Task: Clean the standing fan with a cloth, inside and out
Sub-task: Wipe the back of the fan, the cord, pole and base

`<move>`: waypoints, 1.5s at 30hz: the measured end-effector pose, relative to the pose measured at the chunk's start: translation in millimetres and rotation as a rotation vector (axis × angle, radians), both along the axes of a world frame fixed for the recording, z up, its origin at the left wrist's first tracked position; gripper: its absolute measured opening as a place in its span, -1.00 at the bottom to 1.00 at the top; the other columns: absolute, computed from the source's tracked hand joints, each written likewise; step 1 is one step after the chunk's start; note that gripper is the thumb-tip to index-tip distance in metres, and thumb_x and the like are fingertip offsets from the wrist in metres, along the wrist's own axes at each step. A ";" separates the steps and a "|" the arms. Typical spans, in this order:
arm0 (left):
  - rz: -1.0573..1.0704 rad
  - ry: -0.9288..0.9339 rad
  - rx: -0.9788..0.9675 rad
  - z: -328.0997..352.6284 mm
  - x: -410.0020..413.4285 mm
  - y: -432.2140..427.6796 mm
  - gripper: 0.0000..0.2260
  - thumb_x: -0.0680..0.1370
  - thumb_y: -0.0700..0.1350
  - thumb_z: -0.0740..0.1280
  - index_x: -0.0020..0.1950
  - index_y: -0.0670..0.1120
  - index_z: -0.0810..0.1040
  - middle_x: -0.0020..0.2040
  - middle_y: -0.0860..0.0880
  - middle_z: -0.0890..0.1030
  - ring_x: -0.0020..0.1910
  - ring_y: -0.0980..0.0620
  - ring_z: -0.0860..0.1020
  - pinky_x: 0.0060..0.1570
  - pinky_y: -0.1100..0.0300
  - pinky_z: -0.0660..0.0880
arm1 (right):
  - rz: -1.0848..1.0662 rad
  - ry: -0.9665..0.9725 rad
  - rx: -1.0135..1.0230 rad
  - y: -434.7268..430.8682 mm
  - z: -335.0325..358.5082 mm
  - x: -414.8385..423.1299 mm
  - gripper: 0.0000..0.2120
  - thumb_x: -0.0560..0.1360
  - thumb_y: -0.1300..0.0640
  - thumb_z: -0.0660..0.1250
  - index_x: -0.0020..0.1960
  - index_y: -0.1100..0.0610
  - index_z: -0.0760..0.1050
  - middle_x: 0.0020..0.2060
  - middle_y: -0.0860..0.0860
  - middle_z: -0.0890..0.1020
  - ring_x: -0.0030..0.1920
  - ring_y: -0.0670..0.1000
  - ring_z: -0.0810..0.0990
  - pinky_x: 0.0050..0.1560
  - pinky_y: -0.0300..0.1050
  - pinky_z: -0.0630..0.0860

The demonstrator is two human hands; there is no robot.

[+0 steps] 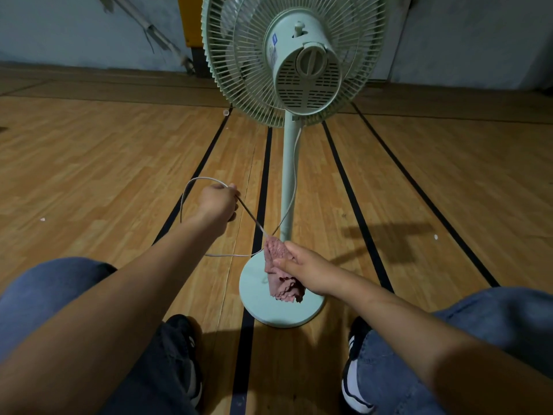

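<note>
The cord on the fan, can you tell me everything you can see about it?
The cord is thin, pale and looks like smooth plastic. It comes out just under the fan's motor housing, hangs down beside the pole, and runs into the pink cloth that the right hand grips around it. From there it stretches up to the left hand, which holds it, then loops out in a curve and drapes back toward the round base. Its plug is not visible.

Wooden floor (89, 163) with black lines (353, 187). On it near the wall (59, 28): a yellow panel (190, 22); pale bits (42, 219) lie scattered.
</note>
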State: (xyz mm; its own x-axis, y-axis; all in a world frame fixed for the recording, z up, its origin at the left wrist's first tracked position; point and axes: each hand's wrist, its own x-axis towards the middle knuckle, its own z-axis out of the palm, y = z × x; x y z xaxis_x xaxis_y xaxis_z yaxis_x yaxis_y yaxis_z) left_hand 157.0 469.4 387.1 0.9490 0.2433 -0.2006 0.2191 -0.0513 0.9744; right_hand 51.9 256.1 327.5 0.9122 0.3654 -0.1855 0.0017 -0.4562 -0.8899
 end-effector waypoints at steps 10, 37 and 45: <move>0.046 0.048 -0.018 -5.4 7.5 7.3 -0.73 0.79 -0.04 0.24 -0.02 -0.13 0.58 -0.20 -0.05 0.49 -0.24 0.02 0.45 -0.24 0.11 0.43 | -0.085 0.111 0.171 -3.4 6.2 2.9 -0.66 0.70 0.27 0.30 0.45 0.12 0.48 0.23 0.09 0.71 0.23 0.06 0.70 0.34 0.05 0.60; -0.337 -0.032 0.243 -3.0 -22.6 -9.9 -0.71 0.76 -0.05 0.33 -0.03 -0.21 0.67 -0.17 -0.11 0.68 -0.22 0.01 0.62 -0.21 0.15 0.56 | -0.365 0.266 0.577 -8.2 11.3 7.4 -0.75 0.77 0.19 0.14 0.32 0.21 0.54 0.23 0.23 0.70 0.24 0.20 0.70 0.32 0.19 0.60; -0.227 -0.025 0.042 -1.5 -8.0 2.2 -0.82 0.73 -0.14 0.36 0.09 -0.26 0.60 -0.13 -0.17 0.67 -0.24 -0.02 0.66 -0.27 0.17 0.64 | -0.218 0.459 0.717 -19.9 18.8 4.7 -0.67 0.76 0.12 0.15 0.46 0.19 0.46 0.31 0.23 0.66 0.34 0.26 0.63 0.44 0.38 0.44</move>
State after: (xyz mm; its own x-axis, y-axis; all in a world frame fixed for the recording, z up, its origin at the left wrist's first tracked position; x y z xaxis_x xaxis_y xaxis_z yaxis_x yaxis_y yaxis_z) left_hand 149.0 471.5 385.6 0.9848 0.0304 -0.1708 0.1734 -0.1374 0.9752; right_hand 56.7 236.2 346.3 0.8668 0.3608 -0.3443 -0.4491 0.2644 -0.8535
